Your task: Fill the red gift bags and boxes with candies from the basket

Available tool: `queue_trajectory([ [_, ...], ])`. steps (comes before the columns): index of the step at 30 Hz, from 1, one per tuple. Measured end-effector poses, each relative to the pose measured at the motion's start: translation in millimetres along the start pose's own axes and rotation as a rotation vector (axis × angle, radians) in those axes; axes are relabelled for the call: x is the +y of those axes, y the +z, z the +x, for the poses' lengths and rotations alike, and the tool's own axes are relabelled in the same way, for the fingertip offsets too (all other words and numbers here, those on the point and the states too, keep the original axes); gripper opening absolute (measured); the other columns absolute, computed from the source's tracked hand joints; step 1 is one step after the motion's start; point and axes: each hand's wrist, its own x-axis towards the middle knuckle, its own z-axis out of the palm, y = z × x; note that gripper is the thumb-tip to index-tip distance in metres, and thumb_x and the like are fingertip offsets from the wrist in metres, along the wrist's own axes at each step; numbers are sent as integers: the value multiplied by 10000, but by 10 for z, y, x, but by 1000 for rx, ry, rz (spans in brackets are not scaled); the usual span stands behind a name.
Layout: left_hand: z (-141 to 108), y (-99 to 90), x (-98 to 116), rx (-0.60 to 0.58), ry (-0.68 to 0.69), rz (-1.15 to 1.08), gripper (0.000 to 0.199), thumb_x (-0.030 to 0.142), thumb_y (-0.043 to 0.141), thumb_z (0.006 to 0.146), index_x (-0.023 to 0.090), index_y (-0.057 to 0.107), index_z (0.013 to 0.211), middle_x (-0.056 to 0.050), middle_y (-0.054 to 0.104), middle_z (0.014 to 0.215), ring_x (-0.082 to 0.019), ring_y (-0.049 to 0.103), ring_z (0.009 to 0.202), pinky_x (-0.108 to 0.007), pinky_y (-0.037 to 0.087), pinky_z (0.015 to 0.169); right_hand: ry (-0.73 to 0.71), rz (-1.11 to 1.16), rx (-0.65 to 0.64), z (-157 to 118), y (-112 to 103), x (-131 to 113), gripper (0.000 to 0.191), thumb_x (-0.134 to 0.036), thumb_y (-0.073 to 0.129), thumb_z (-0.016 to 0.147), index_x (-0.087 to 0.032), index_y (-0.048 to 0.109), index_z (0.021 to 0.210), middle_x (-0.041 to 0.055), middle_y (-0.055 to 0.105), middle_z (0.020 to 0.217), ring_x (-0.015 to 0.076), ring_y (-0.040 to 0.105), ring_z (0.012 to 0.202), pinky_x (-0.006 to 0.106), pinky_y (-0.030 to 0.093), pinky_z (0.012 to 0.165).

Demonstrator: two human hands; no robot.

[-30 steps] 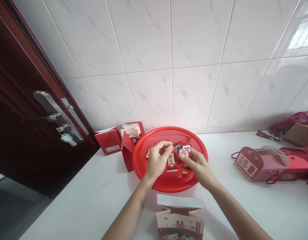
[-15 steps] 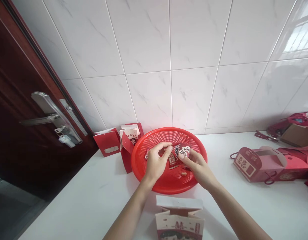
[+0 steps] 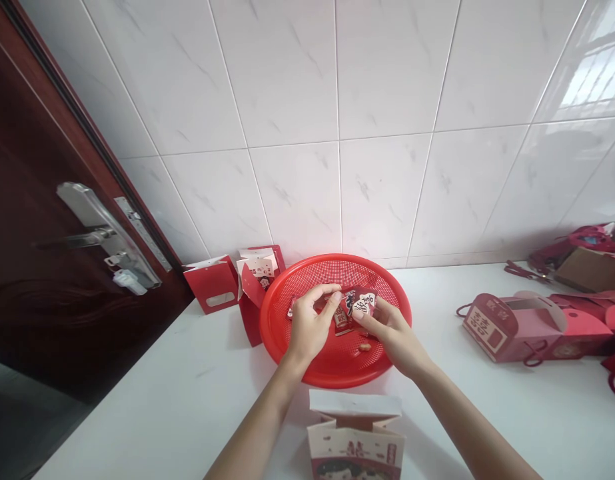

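Note:
Over a round red plastic basket (image 3: 332, 379), my right hand (image 3: 394, 330) pinches a small red packet (image 3: 364, 303) with white print. My left hand (image 3: 311, 323) is beside it, thumb and forefinger pinched at the packet's left side; what exactly lies between them is too small to tell. In the basket lie another red packet (image 3: 343, 323), partly hidden under the hands, a small wrapped piece (image 3: 290, 308) at the left and a peanut (image 3: 365, 347). An open-topped paper box (image 3: 356, 443) stands in front of the basket.
Red and white paper boxes (image 3: 212, 288) stand left of the basket by the tiled wall. Pink gift boxes (image 3: 517, 327) with cord handles sit at the right, with a brown box (image 3: 590, 270) and red bags behind. A dark red door (image 3: 47, 220) is at the left.
The view has shifted slightly. My hands keep their pinches, and the packet in my right hand has tilted a little.

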Motion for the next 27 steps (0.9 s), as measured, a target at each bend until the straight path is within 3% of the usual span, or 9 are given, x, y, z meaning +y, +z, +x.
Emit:
queue_trajectory([
  [9,-10,6,-16,3,-19,-8,246,380,665,891,195,775,1011,-99,793,1092,-268,728,1048,-409,558,963,-39,-7,-12,29,0,10,416,-569,727,875,-250,678,1137,79,718,1105,298,664,1063,345,564,740],
  [16,-29,17,-29,16,0,-19,202,351,661,894,199,733,1005,-86,774,1053,-243,716,1025,-363,561,924,9,-33,20,4,9,37,527,-642,733,827,-229,662,1148,97,699,1118,318,645,1078,313,561,651],
  [22,-29,25,-18,-12,50,-7,157,332,628,924,198,710,929,-60,754,956,-215,710,918,-323,561,858,14,-58,26,29,-1,72,537,-670,727,817,-226,654,1109,83,678,1086,277,627,1014,297,567,662],
  [27,-15,28,-28,-5,63,11,149,313,617,926,210,725,938,-59,768,977,-227,716,949,-333,563,867,13,-53,49,30,1,94,513,-649,746,797,-237,685,1097,88,694,1069,298,645,1008,323,580,652],
])
